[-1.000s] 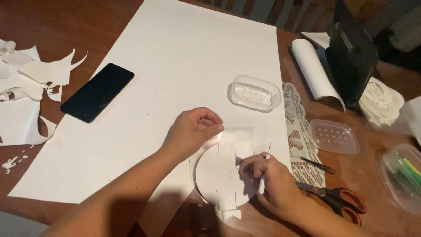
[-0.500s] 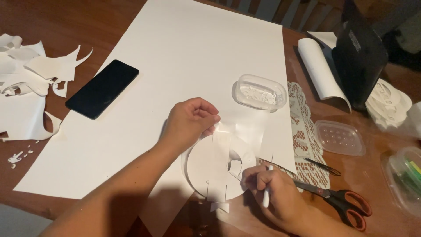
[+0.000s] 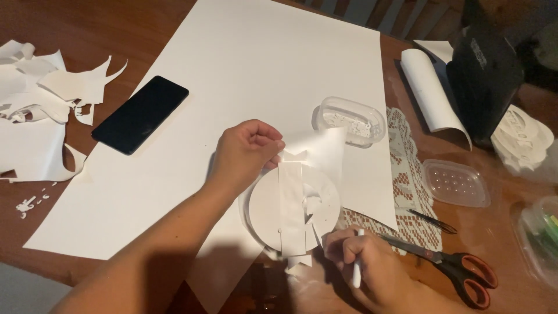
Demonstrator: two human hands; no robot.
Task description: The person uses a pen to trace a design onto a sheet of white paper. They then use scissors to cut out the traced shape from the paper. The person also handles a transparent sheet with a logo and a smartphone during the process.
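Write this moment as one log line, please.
left hand: lifts paper strip | right hand: holds white pen | under: round paper cutout

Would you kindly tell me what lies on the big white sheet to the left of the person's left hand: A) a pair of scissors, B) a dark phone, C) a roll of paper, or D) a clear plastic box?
B: a dark phone lies flat, screen up, at the left edge of the big white sheet, left of the left hand; the scissors, clear plastic box and roll of paper are all further right.
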